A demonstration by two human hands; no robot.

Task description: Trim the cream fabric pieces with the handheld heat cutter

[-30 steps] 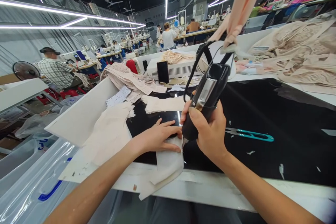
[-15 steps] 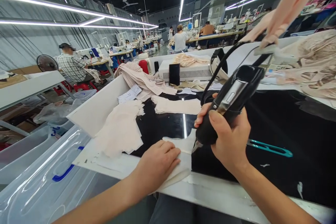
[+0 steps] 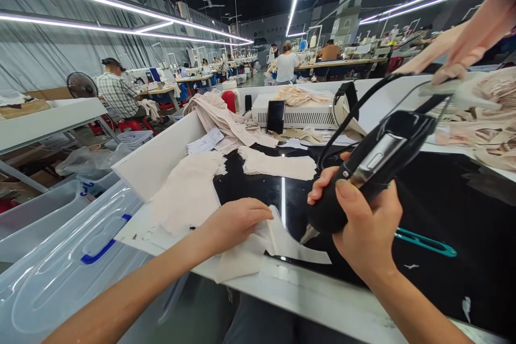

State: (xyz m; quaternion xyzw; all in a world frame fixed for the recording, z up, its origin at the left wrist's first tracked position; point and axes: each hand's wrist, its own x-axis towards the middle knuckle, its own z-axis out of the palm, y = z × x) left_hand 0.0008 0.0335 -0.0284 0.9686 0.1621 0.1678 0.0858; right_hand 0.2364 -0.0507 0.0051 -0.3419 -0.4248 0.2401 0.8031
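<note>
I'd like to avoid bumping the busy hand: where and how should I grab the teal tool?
Best pinch the teal tool by its rounded end, coming from above on the picture's right, I'd judge. It lies flat on the black surface with that end exposed, while its other end is hidden behind the right hand.

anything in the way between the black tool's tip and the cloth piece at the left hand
Nothing visible. The black tool, in the right hand, has its tip by the edge of the cloth piece; whether they touch is unclear. The left hand is left of the tip, and the teal snips lie off to the right.
</note>
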